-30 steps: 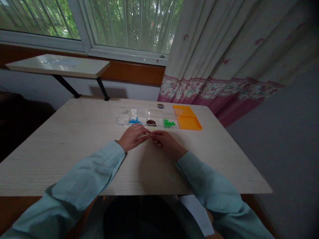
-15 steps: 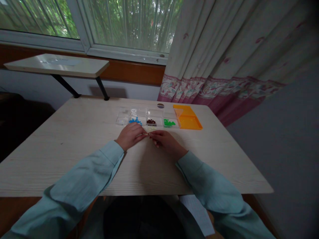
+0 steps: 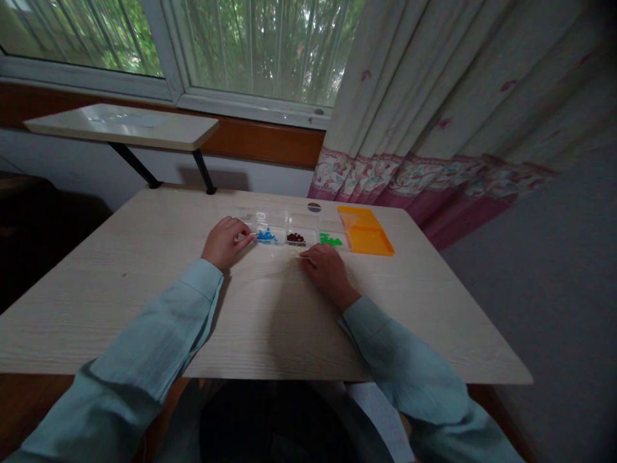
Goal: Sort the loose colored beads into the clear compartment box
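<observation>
At centre-left of the frame, your left hand (image 3: 226, 244) reaches to the near-left part of the clear divided box (image 3: 303, 222), thumb and fingertips close together; whether a piece sits between them, you cannot tell from here. Moving right, blue pieces (image 3: 266, 236), then brown pieces (image 3: 295, 238), lie in the front compartments, with pale pieces (image 3: 292, 253) on the table (image 3: 241, 334) just in front. At the centre, your right hand (image 3: 328, 267) keeps a narrow pinch beside those pale pieces; its hold is unclear too. Green pieces (image 3: 330, 240) lie beyond it, then the orange tray (image 3: 370, 233) at centre-right. You seem to be mid-way through handling small pieces with both hands apart; the next move probably calls for a light, precise fingertip pinch
</observation>
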Motion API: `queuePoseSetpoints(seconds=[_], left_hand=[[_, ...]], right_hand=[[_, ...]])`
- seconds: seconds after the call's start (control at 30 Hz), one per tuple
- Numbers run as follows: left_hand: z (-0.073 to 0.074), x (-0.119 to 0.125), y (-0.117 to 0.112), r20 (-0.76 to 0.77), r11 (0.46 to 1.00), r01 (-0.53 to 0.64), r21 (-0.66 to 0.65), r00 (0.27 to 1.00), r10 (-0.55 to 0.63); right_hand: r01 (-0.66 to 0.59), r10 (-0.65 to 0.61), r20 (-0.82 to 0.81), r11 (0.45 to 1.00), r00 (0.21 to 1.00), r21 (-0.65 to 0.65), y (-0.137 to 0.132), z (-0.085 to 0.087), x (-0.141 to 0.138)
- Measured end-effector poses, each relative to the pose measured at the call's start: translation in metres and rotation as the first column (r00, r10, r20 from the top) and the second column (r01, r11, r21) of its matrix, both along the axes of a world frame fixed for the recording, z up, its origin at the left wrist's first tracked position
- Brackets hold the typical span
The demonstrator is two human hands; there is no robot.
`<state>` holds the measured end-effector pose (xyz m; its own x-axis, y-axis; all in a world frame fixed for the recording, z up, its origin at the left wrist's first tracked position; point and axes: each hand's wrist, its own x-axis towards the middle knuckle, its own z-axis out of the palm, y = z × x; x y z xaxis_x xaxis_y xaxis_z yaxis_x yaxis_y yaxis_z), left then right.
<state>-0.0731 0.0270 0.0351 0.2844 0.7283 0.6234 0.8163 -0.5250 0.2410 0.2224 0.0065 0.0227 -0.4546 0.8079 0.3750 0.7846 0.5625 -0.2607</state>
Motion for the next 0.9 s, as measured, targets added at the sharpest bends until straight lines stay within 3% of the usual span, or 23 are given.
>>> queuePoseSetpoints(seconds=[0.33,0.63,0.9], left_hand=[[-0.007,-0.032,0.011,0.011,0.990,-0.139,-0.009,0.990,0.139],[-0.012,-0.040,0.015,-0.014,0.992,-0.129,-0.007,0.992,0.129],[-0.015,-0.039,0.016,-0.047,0.990,-0.130,-0.051,0.991,0.128]], right_hand=[[0.061,-0.068,0.134,0.996,0.989,0.060,-0.002,-0.001,-0.012],[0.077,-0.081,0.139,0.997,0.987,0.030,-0.003,-0.001,-0.011],[0.036,-0.035,0.034,0.999,0.999,-0.029,-0.003,-0.003,-0.012]])
